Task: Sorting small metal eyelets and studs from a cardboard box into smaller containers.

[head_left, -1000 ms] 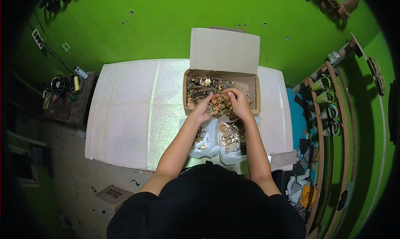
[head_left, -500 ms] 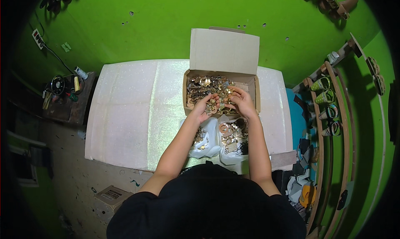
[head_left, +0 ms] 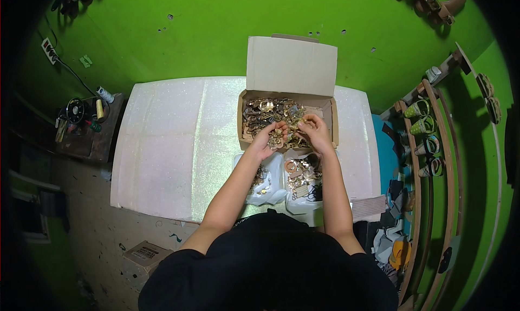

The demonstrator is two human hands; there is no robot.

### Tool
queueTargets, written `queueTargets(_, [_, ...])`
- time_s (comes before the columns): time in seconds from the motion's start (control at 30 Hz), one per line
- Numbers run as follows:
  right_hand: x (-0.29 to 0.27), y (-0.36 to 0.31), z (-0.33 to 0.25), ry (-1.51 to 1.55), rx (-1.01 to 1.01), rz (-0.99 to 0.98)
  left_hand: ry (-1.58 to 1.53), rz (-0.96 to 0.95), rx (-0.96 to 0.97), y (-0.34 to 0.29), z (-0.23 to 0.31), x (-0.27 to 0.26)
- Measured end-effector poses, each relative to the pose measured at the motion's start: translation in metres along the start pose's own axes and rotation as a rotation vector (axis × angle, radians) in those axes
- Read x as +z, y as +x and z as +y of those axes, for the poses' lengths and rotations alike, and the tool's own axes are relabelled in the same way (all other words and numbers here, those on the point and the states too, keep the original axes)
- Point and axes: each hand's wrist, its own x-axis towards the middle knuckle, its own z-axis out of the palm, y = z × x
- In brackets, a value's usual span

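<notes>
An open cardboard box [head_left: 244,143] with its lid [head_left: 292,64] raised holds a heap of small gold and dark metal fittings [head_left: 271,106], some of which look like buckles. Over the near part of this box, my left hand [head_left: 265,140] is cupped with fingers curled around a cluster of small metal fittings [head_left: 276,140]. My right hand [head_left: 316,133] is just beside it with thumb and fingers pinched together over the heap; what they hold is too small to make out. Below my wrists stand two plastic-lined tubs: the left tub [head_left: 275,194] has metal bits, the right tub [head_left: 303,208] mixed fittings.
All this rests on a table under a shiny whitish cover [head_left: 157,143], against a green wall [head_left: 216,34]. To the left is a sewing machine [head_left: 76,113] with thread spools [head_left: 99,108]. On the right, a wooden rack [head_left: 420,202] holds sandals [head_left: 422,127] beside material scraps [head_left: 387,240].
My right hand has drawn slightly apart from my left, its fingers more closed. My left hand has turned a little, so the fittings in its palm show more.
</notes>
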Motion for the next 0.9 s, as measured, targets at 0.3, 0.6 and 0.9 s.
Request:
queueTargets(0.3, [0.006,0.006,0.005,-0.072,-0.115,-0.010,0.079,0.020,-0.051,-0.006,-0.006,0.012])
queueTargets(0.6, [0.008,0.002,0.014,0.034,-0.076,-0.042,0.178,0.006,-0.011,-0.008,-0.006,0.016])
queueTargets(0.9, [0.005,-0.007,0.003,-0.413,-0.143,0.055,0.246,0.067,0.094,-0.004,-0.004,0.009])
